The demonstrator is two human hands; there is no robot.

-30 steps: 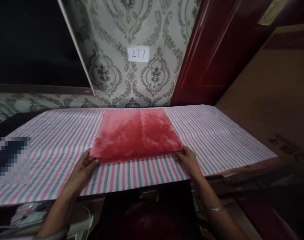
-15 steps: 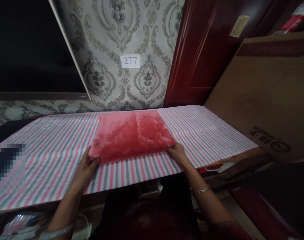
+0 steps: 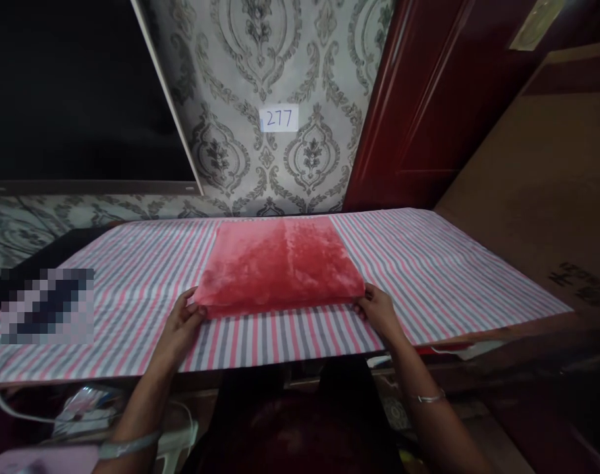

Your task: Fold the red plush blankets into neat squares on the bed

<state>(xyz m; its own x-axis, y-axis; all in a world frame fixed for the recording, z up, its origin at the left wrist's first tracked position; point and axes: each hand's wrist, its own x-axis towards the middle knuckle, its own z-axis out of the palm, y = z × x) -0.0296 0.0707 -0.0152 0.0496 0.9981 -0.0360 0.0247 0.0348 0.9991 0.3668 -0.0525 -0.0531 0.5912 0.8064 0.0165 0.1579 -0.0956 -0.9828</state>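
The folded red plush blanket [image 3: 280, 266] lies flat on the striped tablecloth [image 3: 448, 270], squared to the table, its long axis running left to right along the near edge and its far side reaching almost to the back edge under the patterned wallpaper [image 3: 260, 59]. It looks thick and fuzzy, salmon-red with a soft sheen, the near fold rounded and the corners neat. My left hand [image 3: 184, 322] pinches the near left corner, fingers curled around the fold; my right hand [image 3: 379, 311] grips the near right corner the same way, so my hands are well apart, one at each end of the near side. The blanket sits about midway along the table's length, with bare striped cloth to both sides and a narrow strip between it and the near edge. A paper label reading 277 [image 3: 278, 119] hangs on the wall behind. To the right stand a dark red door [image 3: 428, 105] and a brown cardboard box [image 3: 546, 178] close by the table's right end.
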